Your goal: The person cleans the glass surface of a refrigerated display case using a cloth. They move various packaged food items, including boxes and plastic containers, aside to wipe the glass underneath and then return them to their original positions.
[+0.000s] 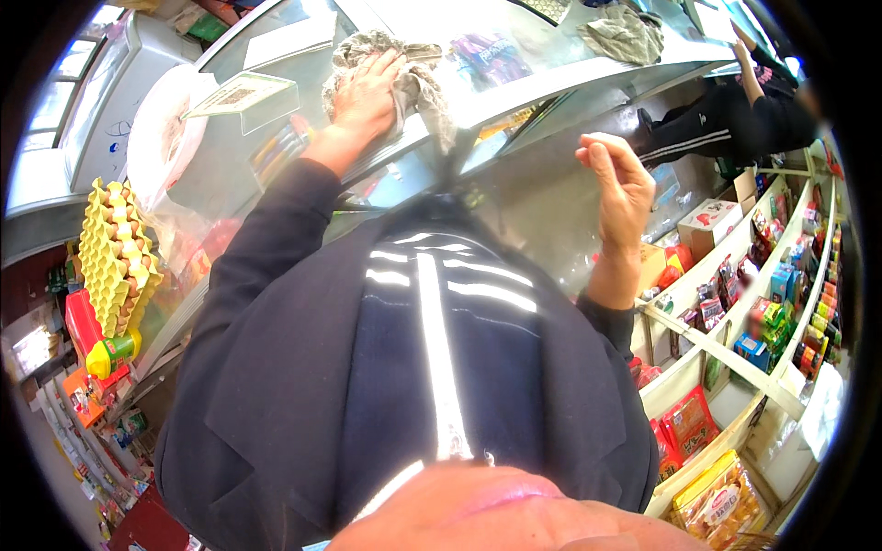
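Observation:
My left hand [369,96] presses a crumpled grey patterned cloth [424,84] onto the top of a glass display counter [216,147]. Its fingers lie over the fabric, and one end of the cloth droops over the counter's front edge. My right hand [620,188] is raised in the air over the aisle, fingers curled in toward the thumb, with nothing visible in it. Close to my left hand stands a clear sign holder [243,101] with a printed card. Packets show through the glass below.
A second cloth [625,35] lies farther right on the counter. At left are a tray of eggs [119,253], a white plastic bag [165,129] and a white appliance [138,83]. Shelves of packaged goods [726,312] line the right. Another person [735,115] is at the far right.

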`<action>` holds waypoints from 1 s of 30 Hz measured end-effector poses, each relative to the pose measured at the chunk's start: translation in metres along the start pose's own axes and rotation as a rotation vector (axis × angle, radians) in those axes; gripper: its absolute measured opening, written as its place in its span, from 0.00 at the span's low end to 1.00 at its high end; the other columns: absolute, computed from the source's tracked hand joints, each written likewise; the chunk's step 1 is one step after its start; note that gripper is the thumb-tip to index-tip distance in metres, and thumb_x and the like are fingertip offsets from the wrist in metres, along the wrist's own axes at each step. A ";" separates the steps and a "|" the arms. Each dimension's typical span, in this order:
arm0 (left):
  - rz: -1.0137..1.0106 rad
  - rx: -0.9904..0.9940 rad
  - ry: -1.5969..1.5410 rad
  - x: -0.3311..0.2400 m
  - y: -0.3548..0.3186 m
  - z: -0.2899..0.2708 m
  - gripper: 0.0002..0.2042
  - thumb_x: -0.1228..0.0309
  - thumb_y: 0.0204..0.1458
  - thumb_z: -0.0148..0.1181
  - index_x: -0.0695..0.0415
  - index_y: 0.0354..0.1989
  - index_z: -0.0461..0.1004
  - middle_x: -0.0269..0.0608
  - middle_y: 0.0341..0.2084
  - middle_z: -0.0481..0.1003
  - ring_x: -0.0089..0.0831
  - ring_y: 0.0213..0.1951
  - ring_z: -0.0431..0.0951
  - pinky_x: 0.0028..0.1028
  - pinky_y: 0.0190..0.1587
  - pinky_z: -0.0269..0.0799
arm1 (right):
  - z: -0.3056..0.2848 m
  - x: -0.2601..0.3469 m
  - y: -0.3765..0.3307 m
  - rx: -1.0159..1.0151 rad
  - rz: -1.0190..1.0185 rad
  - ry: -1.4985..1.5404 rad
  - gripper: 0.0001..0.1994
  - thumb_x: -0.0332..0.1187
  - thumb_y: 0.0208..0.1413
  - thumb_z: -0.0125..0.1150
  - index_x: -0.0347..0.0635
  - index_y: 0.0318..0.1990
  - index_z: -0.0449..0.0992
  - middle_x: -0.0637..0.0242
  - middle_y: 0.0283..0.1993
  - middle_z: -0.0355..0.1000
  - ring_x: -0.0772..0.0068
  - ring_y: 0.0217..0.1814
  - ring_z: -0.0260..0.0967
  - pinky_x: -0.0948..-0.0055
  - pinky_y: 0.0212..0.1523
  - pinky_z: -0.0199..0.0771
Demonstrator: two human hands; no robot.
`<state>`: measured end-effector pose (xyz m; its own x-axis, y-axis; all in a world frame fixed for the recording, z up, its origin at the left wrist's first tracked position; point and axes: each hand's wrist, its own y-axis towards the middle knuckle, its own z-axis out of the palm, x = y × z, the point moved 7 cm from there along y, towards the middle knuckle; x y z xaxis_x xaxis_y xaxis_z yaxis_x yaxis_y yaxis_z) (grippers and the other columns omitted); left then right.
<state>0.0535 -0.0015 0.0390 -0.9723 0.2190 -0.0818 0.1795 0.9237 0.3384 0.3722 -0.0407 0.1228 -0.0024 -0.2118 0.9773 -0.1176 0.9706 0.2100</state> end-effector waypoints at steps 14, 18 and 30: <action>-0.355 0.358 -1.843 -0.105 -0.033 -0.039 0.23 0.69 0.62 0.45 0.60 0.66 0.55 0.45 0.60 0.63 0.34 0.58 0.66 0.32 0.59 0.61 | 0.112 -0.041 -0.014 0.206 0.270 0.354 0.35 0.39 0.54 0.64 0.41 0.67 0.55 0.57 0.64 0.57 0.66 0.64 0.56 0.68 0.63 0.57; -0.147 0.319 -1.934 -0.099 -0.036 -0.073 0.27 0.70 0.62 0.44 0.59 0.69 0.46 0.48 0.64 0.56 0.37 0.62 0.63 0.36 0.61 0.59 | 0.073 -0.041 0.011 -0.122 -0.023 0.048 0.25 0.25 0.53 0.61 0.39 0.59 0.64 0.63 0.56 0.65 0.71 0.59 0.60 0.75 0.58 0.61; 0.043 -0.113 -0.381 -0.042 -0.064 -0.034 0.13 0.74 0.46 0.60 0.55 0.42 0.74 0.40 0.44 0.73 0.39 0.47 0.71 0.35 0.48 0.62 | 0.099 -0.100 0.049 0.194 -0.581 -1.188 0.11 0.37 0.56 0.58 0.59 0.47 0.76 0.77 0.55 0.70 0.71 0.65 0.60 0.57 0.69 0.45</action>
<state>0.0780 -0.0804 0.0527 -0.8350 0.3775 -0.4003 0.1807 0.8753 0.4486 0.2679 0.0165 0.0324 -0.7500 -0.6521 0.1107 -0.5340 0.6958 0.4804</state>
